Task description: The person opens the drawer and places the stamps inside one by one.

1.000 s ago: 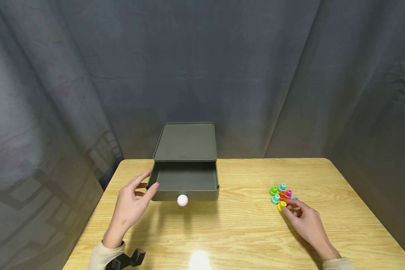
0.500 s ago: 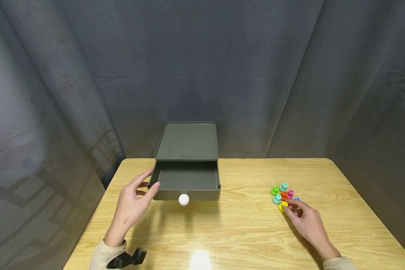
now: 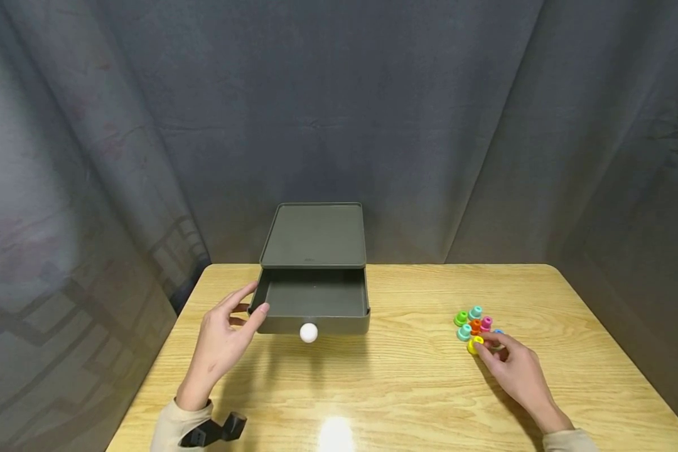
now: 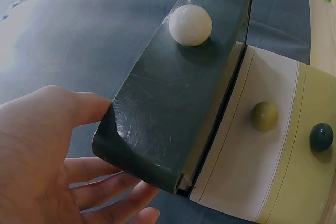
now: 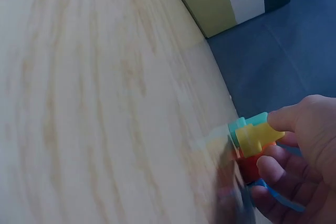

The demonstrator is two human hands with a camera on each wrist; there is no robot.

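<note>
My left hand [image 3: 223, 342] holds the front left corner of the pulled-out dark grey-green drawer [image 3: 316, 324]. In the left wrist view its thumb lies at the edge of the drawer front and the fingers are under the side. A white round knob [image 3: 308, 333] sits on that front. At the right of the table, my right hand [image 3: 511, 367] pinches a yellow plastic peg [image 3: 475, 346] between thumb and finger. Close by stand a green peg [image 3: 461, 319], turquoise pegs [image 3: 464, 333], an orange-red peg [image 3: 475, 326] and a pink peg [image 3: 486, 324]. The fingers partly hide a blue peg [image 3: 498, 333].
The drawer belongs to a small cabinet [image 3: 316, 235] at the back of the wooden table [image 3: 407, 389]. Below it, a pale drawer [image 4: 249, 129] and a yellow-green drawer [image 4: 304, 171] are closed. Grey curtains [image 3: 339, 125] hang behind and at both sides.
The head view has shifted very slightly. Both hands keep their places at the drawer and the yellow peg.
</note>
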